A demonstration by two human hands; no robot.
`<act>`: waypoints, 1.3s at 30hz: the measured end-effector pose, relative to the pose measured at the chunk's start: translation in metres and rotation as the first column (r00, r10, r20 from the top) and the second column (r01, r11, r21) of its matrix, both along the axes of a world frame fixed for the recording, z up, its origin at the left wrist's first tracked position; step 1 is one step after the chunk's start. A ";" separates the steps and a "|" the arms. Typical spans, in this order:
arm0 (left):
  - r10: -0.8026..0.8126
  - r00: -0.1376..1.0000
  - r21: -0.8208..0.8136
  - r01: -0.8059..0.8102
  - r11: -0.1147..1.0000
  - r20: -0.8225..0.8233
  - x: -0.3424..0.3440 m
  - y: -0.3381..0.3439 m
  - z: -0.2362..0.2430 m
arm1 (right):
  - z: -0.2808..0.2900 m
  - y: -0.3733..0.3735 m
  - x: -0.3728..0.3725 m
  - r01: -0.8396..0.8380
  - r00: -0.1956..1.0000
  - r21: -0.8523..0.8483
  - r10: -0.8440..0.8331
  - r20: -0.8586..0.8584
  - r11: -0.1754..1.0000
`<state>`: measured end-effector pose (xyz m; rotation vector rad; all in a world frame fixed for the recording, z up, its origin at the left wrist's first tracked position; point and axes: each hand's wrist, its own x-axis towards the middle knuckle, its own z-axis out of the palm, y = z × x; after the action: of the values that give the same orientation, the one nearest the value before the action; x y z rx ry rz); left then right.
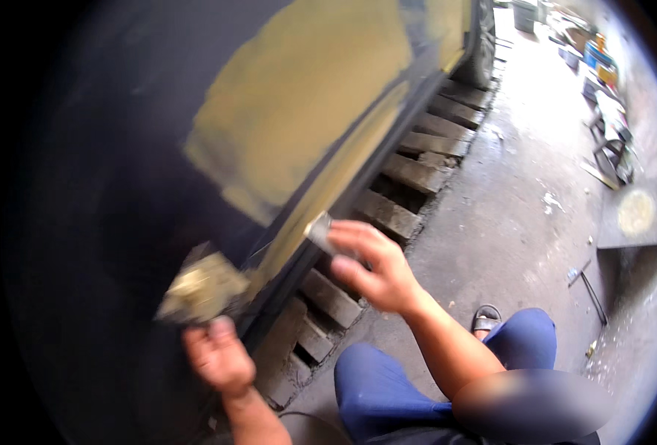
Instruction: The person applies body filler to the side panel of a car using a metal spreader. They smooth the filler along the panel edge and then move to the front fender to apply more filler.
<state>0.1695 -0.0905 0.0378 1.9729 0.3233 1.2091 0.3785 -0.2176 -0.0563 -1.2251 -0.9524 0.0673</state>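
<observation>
A dark car's side (158, 133) fills the left of the head view, with a large patch of yellowish body filler (306, 96) on it and a narrower strip of filler (365, 148) along its lower edge. My left hand (221, 360) is closed on the near edge of a small flat board (176, 308), blurred by motion, which carries a lump of yellowish filler (199, 285). In my right hand (373, 263) a small flat filler spreader (319, 228) is gripped, its edge at the lower strip. Whether it touches the panel I cannot tell.
Under the sill runs a row of concrete blocks with gaps (414, 172). A wheel (480, 48) stands at the far end. To the right are a grey board with a pale round patch (636, 215), a thin rod (594, 298) and several containers (599, 59) along the wall.
</observation>
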 end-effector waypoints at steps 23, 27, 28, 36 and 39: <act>0.302 0.915 -0.200 -0.254 0.946 0.267 -0.095 0.107 0.032 | -0.038 0.039 0.275 0.173 0.845 -0.062 -0.180 -0.503 0.983; 0.345 0.904 -0.212 -0.296 0.932 0.253 -0.086 0.097 0.034 | -0.026 0.008 0.276 -0.036 0.750 -0.068 -0.017 -0.661 0.997; 0.348 0.904 -0.205 -0.302 0.931 0.249 -0.081 0.094 0.035 | -0.026 0.007 0.287 0.043 0.781 -0.063 -0.073 -0.620 0.997; 0.349 0.904 -0.221 -0.299 0.928 0.246 -0.087 0.099 0.033 | -0.029 0.032 0.276 0.033 0.748 -0.036 -0.049 -0.662 0.999; 0.341 0.909 -0.218 -0.292 0.931 0.239 -0.094 0.103 0.031 | -0.031 0.037 0.254 0.028 0.767 -0.026 -0.038 -0.641 0.999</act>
<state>0.0756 0.0128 0.0687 1.6133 0.6063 1.5816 0.6324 -0.1802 -0.0872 -1.1146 -0.3218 0.4435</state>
